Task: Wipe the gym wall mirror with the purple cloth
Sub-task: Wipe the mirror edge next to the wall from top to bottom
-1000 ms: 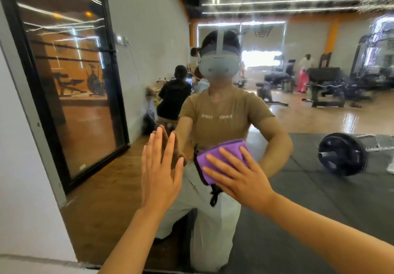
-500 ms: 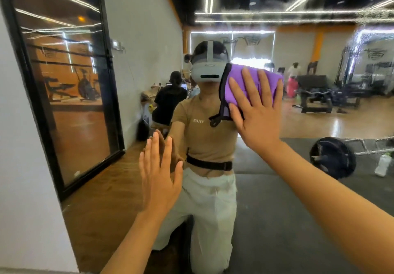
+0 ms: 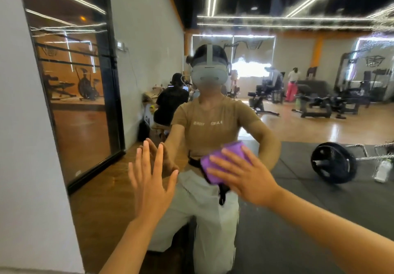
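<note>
Currently our right hand (image 3: 247, 177) presses the purple cloth (image 3: 221, 163) flat on the mirror (image 3: 298, 209), fingers spread; left hand (image 3: 149, 180) just beside it, splayed on glass. Barbell (image 3: 333, 163) reflected far right of cloth.

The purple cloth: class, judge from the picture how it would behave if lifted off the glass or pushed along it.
The purple cloth is probably floppy: it lies folded flat under the right hand. It likely slides easily on the smooth mirror. It looks light, since spread fingers alone pin it.
</note>
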